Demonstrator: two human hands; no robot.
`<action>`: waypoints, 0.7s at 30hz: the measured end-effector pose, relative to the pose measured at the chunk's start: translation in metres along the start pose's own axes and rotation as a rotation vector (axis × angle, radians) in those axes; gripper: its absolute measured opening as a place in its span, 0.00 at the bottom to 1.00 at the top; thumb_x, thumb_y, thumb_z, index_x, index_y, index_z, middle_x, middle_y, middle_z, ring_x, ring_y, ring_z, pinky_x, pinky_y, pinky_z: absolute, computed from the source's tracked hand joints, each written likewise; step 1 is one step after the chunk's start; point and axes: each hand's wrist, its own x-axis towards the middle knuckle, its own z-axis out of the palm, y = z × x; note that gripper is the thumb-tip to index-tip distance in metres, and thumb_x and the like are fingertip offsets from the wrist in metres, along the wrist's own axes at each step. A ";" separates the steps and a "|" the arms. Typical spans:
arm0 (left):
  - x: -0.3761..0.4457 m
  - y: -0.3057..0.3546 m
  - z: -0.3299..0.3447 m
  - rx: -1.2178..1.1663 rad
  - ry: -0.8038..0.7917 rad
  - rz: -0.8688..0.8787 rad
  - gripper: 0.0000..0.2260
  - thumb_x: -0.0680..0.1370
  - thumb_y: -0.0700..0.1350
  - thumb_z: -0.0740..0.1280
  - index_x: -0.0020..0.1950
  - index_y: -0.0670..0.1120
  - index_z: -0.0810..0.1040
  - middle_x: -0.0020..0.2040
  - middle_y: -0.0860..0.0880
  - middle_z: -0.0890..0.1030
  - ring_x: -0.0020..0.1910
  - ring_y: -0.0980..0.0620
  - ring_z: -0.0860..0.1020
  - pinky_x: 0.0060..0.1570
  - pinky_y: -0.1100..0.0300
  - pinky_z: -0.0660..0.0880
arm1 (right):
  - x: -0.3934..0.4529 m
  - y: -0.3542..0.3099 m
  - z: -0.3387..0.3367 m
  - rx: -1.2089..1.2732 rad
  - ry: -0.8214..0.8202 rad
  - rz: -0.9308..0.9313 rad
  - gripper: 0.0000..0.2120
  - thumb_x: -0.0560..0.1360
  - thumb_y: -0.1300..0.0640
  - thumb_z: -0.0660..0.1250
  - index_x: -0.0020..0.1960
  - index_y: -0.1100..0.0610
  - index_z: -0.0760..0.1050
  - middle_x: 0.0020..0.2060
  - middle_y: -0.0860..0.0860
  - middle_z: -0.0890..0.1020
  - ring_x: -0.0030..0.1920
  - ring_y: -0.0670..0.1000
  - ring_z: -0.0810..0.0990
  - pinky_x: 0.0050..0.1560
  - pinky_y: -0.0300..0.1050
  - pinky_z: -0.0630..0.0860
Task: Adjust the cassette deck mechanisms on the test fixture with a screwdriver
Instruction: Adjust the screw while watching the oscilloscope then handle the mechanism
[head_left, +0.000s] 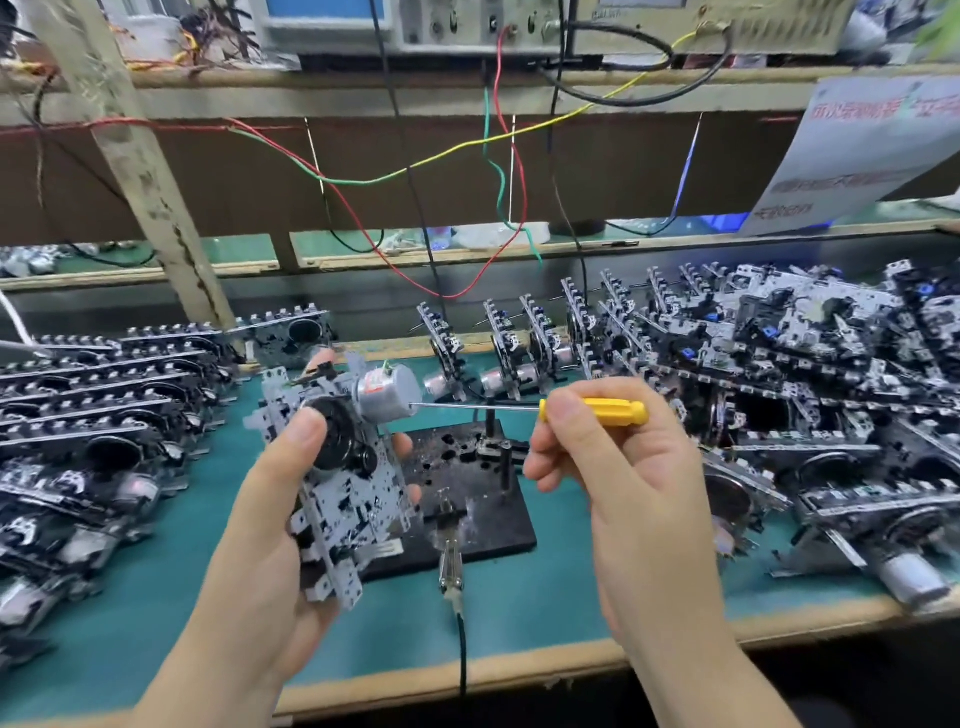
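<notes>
So the cassette deck mechanism (337, 467) is up off the tabletop (519, 613), held tilted in the left hand (270, 519), thumb pressed on the front near the black flywheel and fingertips poking out round the far edge. Its little silver motor (387, 400) sticks out at the top right. The right hand (613, 467) pinches the yellow-handled screwdriver (592, 412) between thumb and fingers, shaft lying nearly level and pointing left, with the tip right at the end face of that motor (can't tell if it's actually seated in anything, it's a bit blurry there).

Just below and between both hands sits the black test fixture (467, 499) on the green mat, with a couple of upright pins on it and a metal probe with a black cable (451, 566) lying over its near edge.

Left of that are neat rows of more mechanisms (104, 415), a few stand on edge behind the fixture (509, 338), and a big messy heap (805, 374) fills the right side. Red, green and yellow wires (488, 145) droop down from the test gear on the shelf (467, 78) above.
</notes>
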 end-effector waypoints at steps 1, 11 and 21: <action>-0.002 0.000 0.000 -0.016 -0.009 0.010 0.23 0.66 0.61 0.76 0.57 0.52 0.86 0.55 0.46 0.86 0.56 0.43 0.84 0.50 0.46 0.82 | -0.002 0.001 0.002 0.005 -0.001 0.004 0.02 0.77 0.53 0.70 0.46 0.49 0.80 0.36 0.53 0.82 0.35 0.52 0.80 0.36 0.38 0.77; -0.013 -0.002 0.000 -0.178 -0.031 -0.017 0.33 0.62 0.62 0.79 0.63 0.49 0.83 0.62 0.42 0.82 0.56 0.40 0.82 0.52 0.39 0.80 | -0.009 -0.004 0.006 -0.007 0.011 -0.030 0.03 0.76 0.51 0.71 0.46 0.50 0.80 0.36 0.52 0.82 0.34 0.52 0.81 0.35 0.39 0.77; -0.017 -0.002 -0.005 -0.151 -0.014 -0.017 0.30 0.66 0.63 0.76 0.65 0.51 0.82 0.61 0.43 0.83 0.57 0.41 0.81 0.64 0.24 0.66 | -0.011 -0.011 0.007 -0.073 -0.014 -0.030 0.04 0.77 0.50 0.72 0.45 0.49 0.79 0.36 0.53 0.81 0.34 0.52 0.80 0.34 0.40 0.77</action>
